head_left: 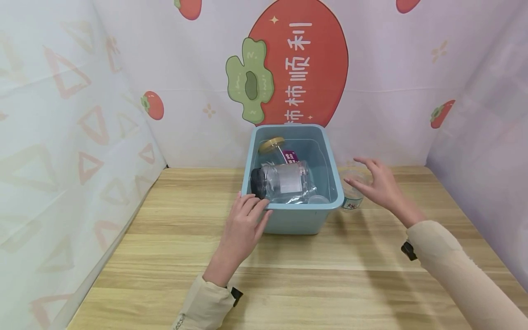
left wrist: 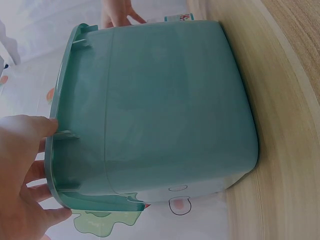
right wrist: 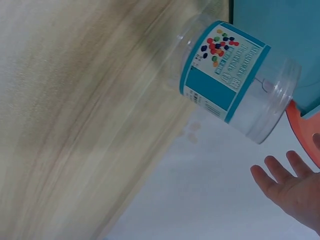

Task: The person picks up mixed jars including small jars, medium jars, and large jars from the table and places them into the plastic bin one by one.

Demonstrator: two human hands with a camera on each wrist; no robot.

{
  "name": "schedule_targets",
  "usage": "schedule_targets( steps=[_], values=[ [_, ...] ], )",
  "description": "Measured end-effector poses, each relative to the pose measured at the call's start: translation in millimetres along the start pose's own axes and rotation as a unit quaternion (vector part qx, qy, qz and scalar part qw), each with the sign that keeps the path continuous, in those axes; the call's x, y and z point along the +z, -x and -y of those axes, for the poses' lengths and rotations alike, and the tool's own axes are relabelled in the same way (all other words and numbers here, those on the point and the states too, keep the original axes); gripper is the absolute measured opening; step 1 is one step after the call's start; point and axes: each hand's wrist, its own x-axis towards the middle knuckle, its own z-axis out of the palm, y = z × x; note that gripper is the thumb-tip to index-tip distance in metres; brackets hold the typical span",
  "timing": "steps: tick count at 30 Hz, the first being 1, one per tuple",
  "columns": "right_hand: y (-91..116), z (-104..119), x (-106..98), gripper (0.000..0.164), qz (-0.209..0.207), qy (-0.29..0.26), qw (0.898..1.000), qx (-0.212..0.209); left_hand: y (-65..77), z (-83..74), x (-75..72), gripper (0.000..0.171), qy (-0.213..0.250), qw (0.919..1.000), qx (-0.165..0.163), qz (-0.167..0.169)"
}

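A light blue plastic bin (head_left: 294, 222) stands on the wooden table. My left hand (head_left: 242, 222) holds its near rim at the left corner, fingers over the edge and thumb outside. To the right of the bin stands a clear, lidless plastic jar (right wrist: 225, 75) with a teal and white label showing colourful beads. My right hand (head_left: 381, 185) is beside the jar's top, fingers spread and holding nothing. Inside the bin lie a clear jar with a black lid (head_left: 259, 182), a container with a gold lid (head_left: 272, 145) and a purple label (head_left: 290, 156).
A wooden tabletop (head_left: 173, 256) extends around the bin. Behind it hangs a white cloth (head_left: 198, 82) printed with a large red persimmon (head_left: 305, 55), and more cloth panels rise at left and right. A small round clear piece (head_left: 318, 200) lies in the bin's near right corner.
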Motion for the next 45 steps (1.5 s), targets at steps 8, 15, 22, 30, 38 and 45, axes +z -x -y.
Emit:
schedule_targets(
  steps=[8, 15, 22, 30, 38, 45],
  values=[
    [7, -9, 9, 0.073, 0.007, 0.000, 1.000, -0.005, -0.4, -0.5, 0.0, 0.020, 0.001, 1.0000, -0.001, 0.002],
    [10, -17, 16, 0.075, 0.009, -0.006, 1.000, -0.005, -0.2, -1.2, 0.0, 0.019, 0.000, 1.0000, -0.005, 0.004],
    [11, -22, 23, 0.076, 0.012, -0.004, 1.000, -0.021, -0.2, -0.9, 0.0, 0.019, 0.003, 1.0000, -0.004, 0.003],
    [13, -29, 30, 0.077, 0.021, -0.013, 1.000, -0.012, 0.1, -0.7, 0.1, 0.019, 0.005, 1.0000, -0.004, 0.004],
    [13, -33, 33, 0.078, 0.027, -0.019, 0.999, -0.003, 0.4, -0.7, 0.4, 0.019, 0.001, 1.0000, -0.003, 0.002],
    [12, -35, 35, 0.078, 0.028, -0.026, 0.999, 0.007, 0.8, -0.4, 0.5, 0.019, 0.000, 1.0000, -0.004, 0.004]
  ],
)
